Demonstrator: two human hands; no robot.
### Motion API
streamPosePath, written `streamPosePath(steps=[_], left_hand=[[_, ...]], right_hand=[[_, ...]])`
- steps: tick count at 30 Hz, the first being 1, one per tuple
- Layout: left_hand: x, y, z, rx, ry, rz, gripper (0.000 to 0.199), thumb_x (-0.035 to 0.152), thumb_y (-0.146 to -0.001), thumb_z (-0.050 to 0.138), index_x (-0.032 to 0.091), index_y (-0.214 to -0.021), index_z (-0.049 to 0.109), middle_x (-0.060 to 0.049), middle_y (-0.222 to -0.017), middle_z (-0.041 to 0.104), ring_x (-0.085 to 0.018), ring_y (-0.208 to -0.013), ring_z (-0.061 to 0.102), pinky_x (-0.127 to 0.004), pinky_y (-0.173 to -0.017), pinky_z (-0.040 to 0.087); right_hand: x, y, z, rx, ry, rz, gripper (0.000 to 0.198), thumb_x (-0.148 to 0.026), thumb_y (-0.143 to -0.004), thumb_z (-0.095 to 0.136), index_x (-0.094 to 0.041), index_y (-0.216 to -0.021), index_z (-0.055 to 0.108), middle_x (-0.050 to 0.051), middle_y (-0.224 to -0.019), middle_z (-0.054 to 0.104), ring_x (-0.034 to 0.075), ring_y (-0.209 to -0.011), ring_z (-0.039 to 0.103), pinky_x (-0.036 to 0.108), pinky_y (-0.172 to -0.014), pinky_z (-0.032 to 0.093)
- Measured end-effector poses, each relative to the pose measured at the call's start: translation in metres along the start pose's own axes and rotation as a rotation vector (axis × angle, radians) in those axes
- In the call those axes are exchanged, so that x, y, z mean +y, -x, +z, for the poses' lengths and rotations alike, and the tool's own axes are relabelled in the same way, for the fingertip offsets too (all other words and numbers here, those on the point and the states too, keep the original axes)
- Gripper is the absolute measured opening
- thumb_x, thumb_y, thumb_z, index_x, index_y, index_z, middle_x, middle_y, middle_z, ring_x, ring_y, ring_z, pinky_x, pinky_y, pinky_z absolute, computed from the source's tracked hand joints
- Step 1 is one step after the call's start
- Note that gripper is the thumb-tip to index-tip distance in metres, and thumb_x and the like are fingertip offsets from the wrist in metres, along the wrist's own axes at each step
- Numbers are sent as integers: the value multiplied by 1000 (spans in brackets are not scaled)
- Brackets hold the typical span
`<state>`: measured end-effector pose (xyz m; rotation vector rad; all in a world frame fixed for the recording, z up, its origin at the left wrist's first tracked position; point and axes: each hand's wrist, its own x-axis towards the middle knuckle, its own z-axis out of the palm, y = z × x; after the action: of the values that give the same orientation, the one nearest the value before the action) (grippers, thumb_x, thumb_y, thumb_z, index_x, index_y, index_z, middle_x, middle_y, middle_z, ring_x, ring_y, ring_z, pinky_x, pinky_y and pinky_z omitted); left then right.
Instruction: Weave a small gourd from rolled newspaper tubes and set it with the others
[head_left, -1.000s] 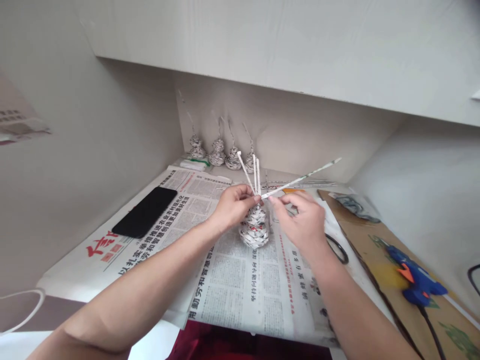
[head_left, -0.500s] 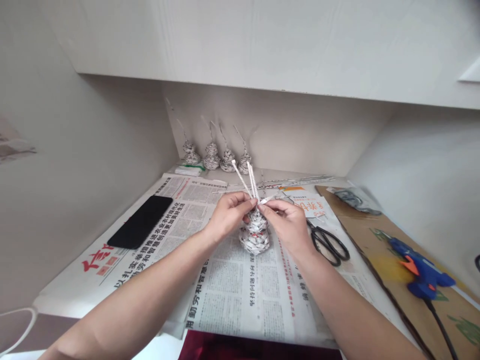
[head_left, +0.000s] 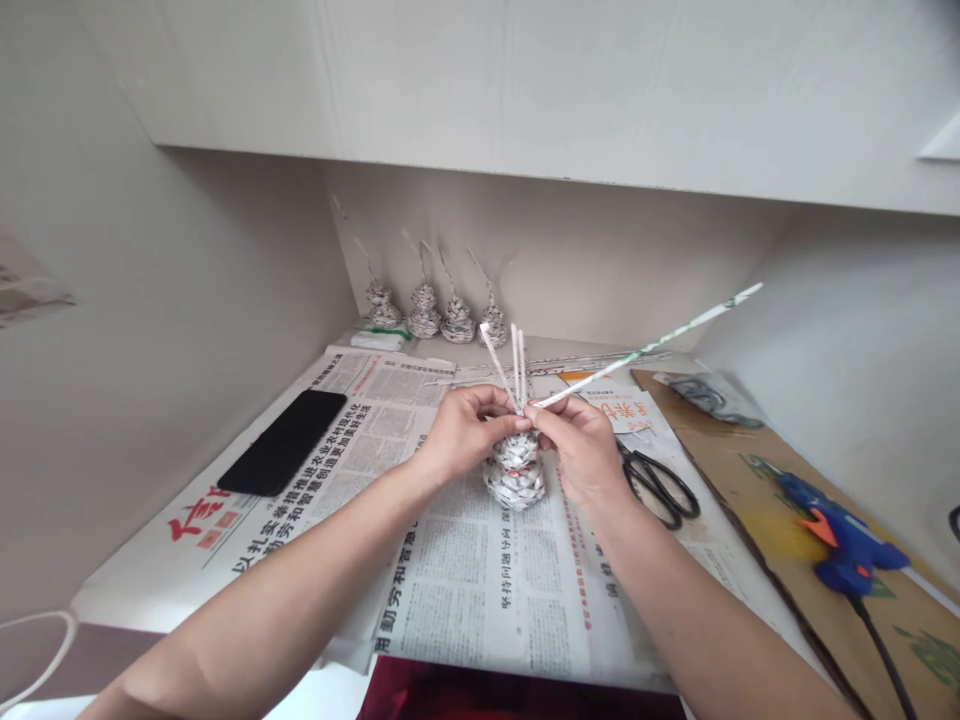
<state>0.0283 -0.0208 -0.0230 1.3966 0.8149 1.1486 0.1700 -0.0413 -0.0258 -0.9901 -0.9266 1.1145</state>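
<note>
A small gourd shape woven from rolled newspaper [head_left: 515, 480] stands on the newspaper sheets between my hands. Several short paper rods [head_left: 519, 362] stick up from its narrow top. My left hand [head_left: 474, 425] is closed, thumb and fingers pinching the gourd's neck on the left. On the right, my right hand [head_left: 576, 440] pinches a long paper strip [head_left: 652, 348] close to the weave, and that strip slants up and away to the right. My fingertips nearly meet and hide the place where strip and rods join.
Black-handled scissors [head_left: 660, 488] lie right of my right hand. A blue glue gun [head_left: 840, 540] rests on cardboard [head_left: 765, 530]. A black phone [head_left: 283, 442] lies at left. Several finished woven gourds [head_left: 424, 312] stand along the back wall, and thin paper rods [head_left: 600, 362] lie behind.
The long paper strip now extends up to the right from my right fingers; before, it was hardly visible. The gourd and both hands have shifted slightly right.
</note>
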Motion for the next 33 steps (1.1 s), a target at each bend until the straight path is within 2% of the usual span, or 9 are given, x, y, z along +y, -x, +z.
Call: streamPosePath(steps=[7, 11, 15, 18, 20, 22, 26, 30, 33], left_hand=[[-1, 0, 0, -64, 99, 18, 25, 27, -67, 80, 12, -81, 66, -4, -75, 71, -14, -70, 66, -25, -67, 51], [1, -1, -1, -42, 169, 5, 34, 25, -63, 83, 14, -86, 60, -2, -70, 71, -12, -63, 64, -23, -62, 50], [5, -1, -1, 10, 155, -15, 41, 25, -59, 85, 16, -83, 52, 0, -65, 69, -12, -58, 63, -22, -57, 47], [7, 0, 0, 20, 124, -11, 38, 25, -59, 85, 15, -77, 53, 0, -62, 68, -12, -57, 62, -22, -57, 46], [8, 0, 0, 23, 112, -18, 35, 25, -59, 84, 15, -75, 55, 1, -60, 66, -11, -55, 60, -22, -56, 44], [8, 1, 1, 27, 98, -27, 33, 26, -60, 84, 14, -74, 57, 0, -59, 66, -10, -53, 58, -21, -54, 42], [8, 3, 2, 26, 46, 13, 31, 28, -61, 83, 14, -74, 59, 1, -61, 64, -10, -55, 58, -21, -53, 41], [8, 4, 3, 6, 19, 74, 29, 26, -62, 83, 14, -73, 59, 0, -68, 65, -10, -61, 59, -21, -57, 43], [7, 4, 4, 15, 20, 55, 29, 24, -61, 82, 14, -69, 57, -1, -69, 66, -10, -60, 59, -21, -56, 44]], right_hand=[[-2, 2, 0, 27, 20, -17, 26, -31, -57, 82, -17, -64, 62, -2, -59, 62, 10, -52, 51, 23, -46, 35], [-8, 8, -17, -85, 250, -40, 27, -41, -69, 75, -18, -80, 67, 1, -71, 65, 15, -63, 57, 23, -48, 39], [-20, 15, -73, -120, 831, -157, 24, -43, -79, 65, -22, -91, 69, 5, -88, 72, 21, -80, 65, 32, -67, 48], [-29, 20, -127, -46, 1263, -217, 23, -44, -81, 60, -24, -86, 70, 5, -87, 74, 24, -77, 67, 36, -66, 48], [-32, 26, -156, -14, 1451, -188, 23, -46, -79, 60, -25, -77, 69, 5, -78, 74, 25, -67, 66, 35, -59, 46], [-32, 31, -174, -37, 1476, -137, 20, -44, -78, 60, -26, -82, 68, 4, -78, 74, 25, -68, 68, 34, -58, 47], [-27, 34, -183, -4, 1502, -79, 25, -40, -76, 61, -23, -93, 66, 7, -85, 75, 26, -76, 70, 35, -64, 49], [-27, 26, -177, -3, 1595, -20, 22, -38, -72, 62, -20, -85, 66, 8, -77, 74, 27, -70, 69, 35, -62, 48], [-34, 31, -167, -70, 1478, 39, 21, -38, -70, 63, -21, -81, 66, 6, -73, 72, 24, -66, 67, 33, -58, 47]])
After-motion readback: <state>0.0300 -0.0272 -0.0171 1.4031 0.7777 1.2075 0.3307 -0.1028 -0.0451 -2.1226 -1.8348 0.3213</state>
